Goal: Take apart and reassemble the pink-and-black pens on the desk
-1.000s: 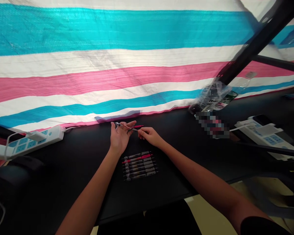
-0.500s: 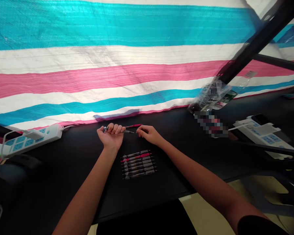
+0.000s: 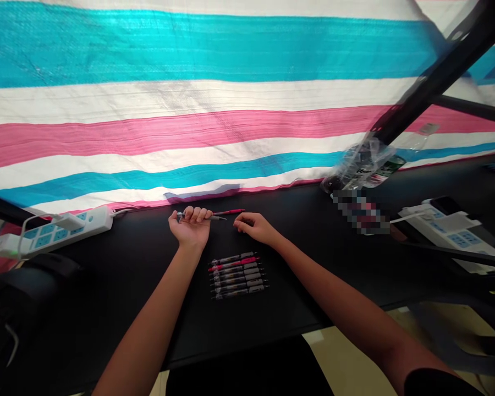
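Since the earlier frame, the hands have parted: the right hand has let go of the pen and drawn back, and the left hand has closed around it.

Far left on the black table [image 3: 119, 297], a white power strip [image 3: 66, 231] lies along the back edge, in front of a striped woven tarp [image 3: 190, 143] in teal, white and pink. Next along, the left hand [image 3: 192, 228] lies palm up, its fingers curled tight around a dark pen [image 3: 216, 218] whose metal tip pokes out to the right. A red pen [image 3: 231, 212] lies just beyond those fingers. Below the hands, a tidy row of pens [image 3: 238, 276] lies side by side, one with a pink barrel [image 3: 233, 264]. The right hand [image 3: 256, 227] rests palm down just beside the row's upper end, loosely curled and empty. Further right are a crumpled plastic bag [image 3: 365, 165], a pixelated patch [image 3: 361, 213] and a second power strip [image 3: 449, 231].
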A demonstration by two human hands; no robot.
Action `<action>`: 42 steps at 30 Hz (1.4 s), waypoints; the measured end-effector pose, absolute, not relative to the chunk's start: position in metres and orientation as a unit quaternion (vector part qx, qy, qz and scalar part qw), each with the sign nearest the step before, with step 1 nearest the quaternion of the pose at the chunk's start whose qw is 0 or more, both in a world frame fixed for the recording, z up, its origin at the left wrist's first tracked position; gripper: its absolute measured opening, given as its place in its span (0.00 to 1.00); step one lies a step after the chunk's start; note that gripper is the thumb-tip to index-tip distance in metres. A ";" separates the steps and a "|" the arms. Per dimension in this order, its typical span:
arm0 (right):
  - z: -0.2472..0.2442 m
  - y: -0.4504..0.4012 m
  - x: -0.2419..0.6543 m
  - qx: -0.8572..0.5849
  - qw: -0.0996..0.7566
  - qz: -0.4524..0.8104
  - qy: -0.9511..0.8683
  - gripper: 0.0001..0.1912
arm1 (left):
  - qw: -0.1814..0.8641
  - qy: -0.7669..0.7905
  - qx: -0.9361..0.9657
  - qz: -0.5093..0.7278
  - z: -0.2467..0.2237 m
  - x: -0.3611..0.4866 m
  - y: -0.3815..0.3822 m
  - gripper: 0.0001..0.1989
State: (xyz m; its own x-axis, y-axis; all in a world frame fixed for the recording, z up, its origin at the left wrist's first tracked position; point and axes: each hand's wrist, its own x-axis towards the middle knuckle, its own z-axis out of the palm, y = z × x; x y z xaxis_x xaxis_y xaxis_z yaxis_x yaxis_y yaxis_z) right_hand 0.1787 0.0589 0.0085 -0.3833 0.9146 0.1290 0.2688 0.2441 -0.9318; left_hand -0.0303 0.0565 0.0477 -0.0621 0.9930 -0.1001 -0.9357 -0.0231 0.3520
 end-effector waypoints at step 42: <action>0.008 0.057 0.178 -0.435 0.353 0.435 -0.705 0.15 | 0.628 0.270 0.165 0.711 0.045 -0.020 0.052 0.29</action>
